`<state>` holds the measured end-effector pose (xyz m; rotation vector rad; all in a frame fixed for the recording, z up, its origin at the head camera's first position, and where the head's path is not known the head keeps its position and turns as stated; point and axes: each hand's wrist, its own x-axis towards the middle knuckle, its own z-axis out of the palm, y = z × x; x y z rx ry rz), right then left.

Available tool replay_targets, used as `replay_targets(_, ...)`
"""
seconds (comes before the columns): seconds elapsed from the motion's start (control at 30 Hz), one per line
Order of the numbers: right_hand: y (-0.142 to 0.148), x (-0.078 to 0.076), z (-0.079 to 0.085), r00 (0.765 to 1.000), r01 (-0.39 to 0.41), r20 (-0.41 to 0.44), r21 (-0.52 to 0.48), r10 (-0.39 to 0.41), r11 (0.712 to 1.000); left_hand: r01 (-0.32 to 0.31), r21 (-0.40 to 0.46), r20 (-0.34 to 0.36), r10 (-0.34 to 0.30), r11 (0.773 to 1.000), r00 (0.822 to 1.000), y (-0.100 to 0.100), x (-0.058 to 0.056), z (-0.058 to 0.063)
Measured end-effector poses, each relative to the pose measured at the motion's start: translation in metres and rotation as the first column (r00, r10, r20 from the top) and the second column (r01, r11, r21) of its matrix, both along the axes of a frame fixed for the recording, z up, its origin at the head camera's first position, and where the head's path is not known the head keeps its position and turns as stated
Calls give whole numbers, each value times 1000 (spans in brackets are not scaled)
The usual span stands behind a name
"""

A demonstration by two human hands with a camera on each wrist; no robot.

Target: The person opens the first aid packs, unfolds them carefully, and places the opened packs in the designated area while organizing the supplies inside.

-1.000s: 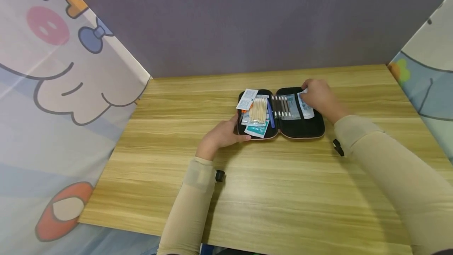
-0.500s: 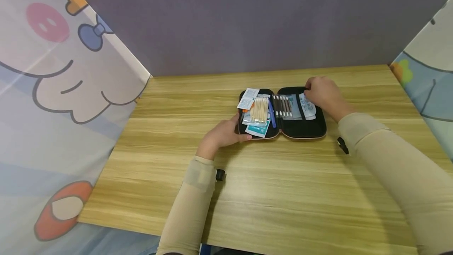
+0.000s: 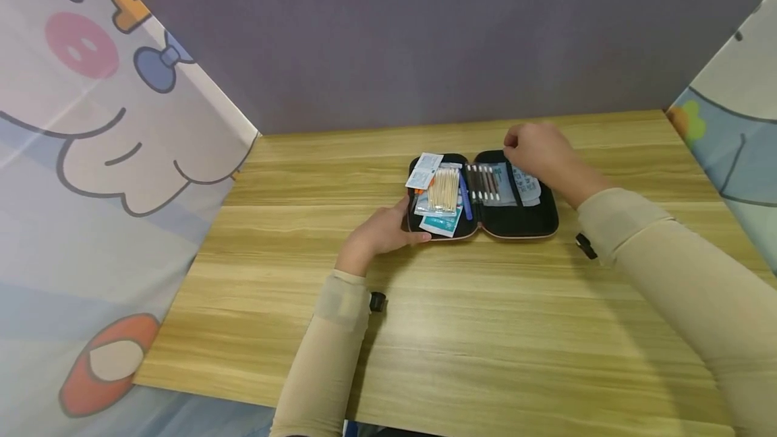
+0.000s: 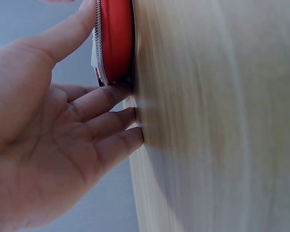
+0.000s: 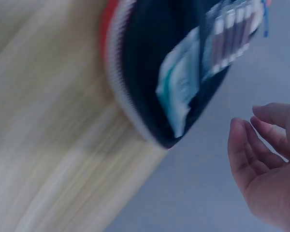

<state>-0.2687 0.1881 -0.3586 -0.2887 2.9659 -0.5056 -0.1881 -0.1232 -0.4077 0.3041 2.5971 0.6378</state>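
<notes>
A zip case (image 3: 522, 224), red outside (image 4: 117, 41) and black inside, lies unfolded on the table. My left hand (image 3: 381, 229) grips its left edge, the thumb on the front rim and fingers at the side. My right hand (image 3: 543, 154) hovers over the right half's back edge, its fingers loosely curled around nothing. Below it, a white-and-blue packet (image 3: 527, 187) sits behind the black strap (image 3: 514, 186). Beside that packet is a sleeve of brown swabs (image 3: 482, 183) with white tips. The left half bears a bag of thin wooden sticks (image 3: 445, 191).
Also in the left half are a white sachet (image 3: 424, 170), a teal sachet (image 3: 441, 222) and a slim blue item (image 3: 465, 195). The wooden table (image 3: 473, 336) ends at a grey panel (image 3: 425, 39) behind, with cartoon-printed cloth (image 3: 200, 174) at the left.
My right hand was at the white-and-blue packet, slid back along its top edge, and has now come off it, up and to the left. My left hand stays at the case.
</notes>
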Motion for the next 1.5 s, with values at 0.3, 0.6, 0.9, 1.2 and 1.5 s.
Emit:
replay_targets(0.3, -39, 22, 8, 997, -76, 21, -80, 78, 994, -2, -5, 2, 2, 1000, 1000, 0, 0, -1)
replay_targets(0.6, -61, 49, 1, 966, -257, -9, -103, 257, 961, 2, 0, 1, -2, 1000, 1000, -1, 0, 0)
replay_targets(0.9, -80, 98, -30, 844, -504, -163, 87, 511, 860, 8, -2, 0, -8, 1000, 1000, 0, -2, 1)
replay_targets(1.2, -86, 102, -48, 846, -444, -262, 139, 465, 885, 14, 7, -10, -14, 1000, 1000, -1, -3, 0)
replay_targets(1.5, -91, 103, -47, 830, -455, -259, 195, 493, 869, 12, 5, -12, -12, 1000, 1000, -1, -2, 1)
